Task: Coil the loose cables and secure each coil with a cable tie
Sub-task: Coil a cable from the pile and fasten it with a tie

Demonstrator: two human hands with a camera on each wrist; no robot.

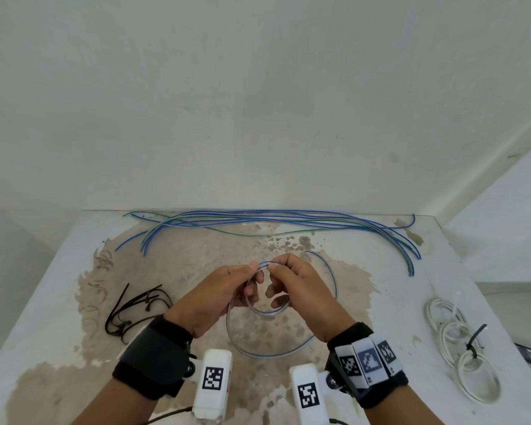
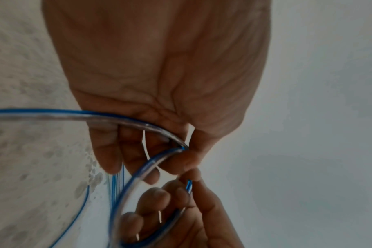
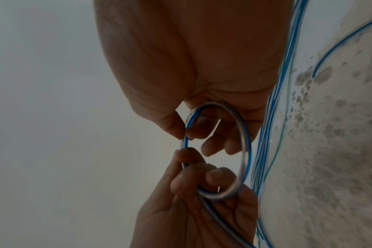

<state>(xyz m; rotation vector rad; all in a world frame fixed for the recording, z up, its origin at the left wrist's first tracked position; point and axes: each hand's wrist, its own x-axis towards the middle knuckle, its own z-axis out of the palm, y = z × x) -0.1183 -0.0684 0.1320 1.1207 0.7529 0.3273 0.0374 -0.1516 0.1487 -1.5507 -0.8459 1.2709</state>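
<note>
Both hands are close together in the lower middle of the head picture. The left hand (image 1: 218,294) pinches the top of a small loop of the clear cable with a blue stripe (image 1: 269,311) between thumb and finger. The right hand (image 1: 301,289) pinches the same loop just beside it, so the thumbs almost touch. In the left wrist picture the left hand (image 2: 159,75) fills the top and the right hand (image 2: 181,209) comes up from the bottom, with the cable (image 2: 138,176) curving between them. In the right wrist picture the loop (image 3: 243,151) makes a ring that both the right hand (image 3: 191,58) and the left hand (image 3: 191,209) hold.

The rest of this cable hangs down in a bigger loop onto the white table (image 1: 380,302), below and to the right of the hands.

At the far edge of the table, across the middle of the picture, lie long loose blue and green cables (image 1: 273,220). To the left of the hands is a bunch of black cable ties (image 1: 135,308). At the lower right sit white cable coils (image 1: 460,342), and a black cable tie (image 1: 475,341) is around them.
</note>
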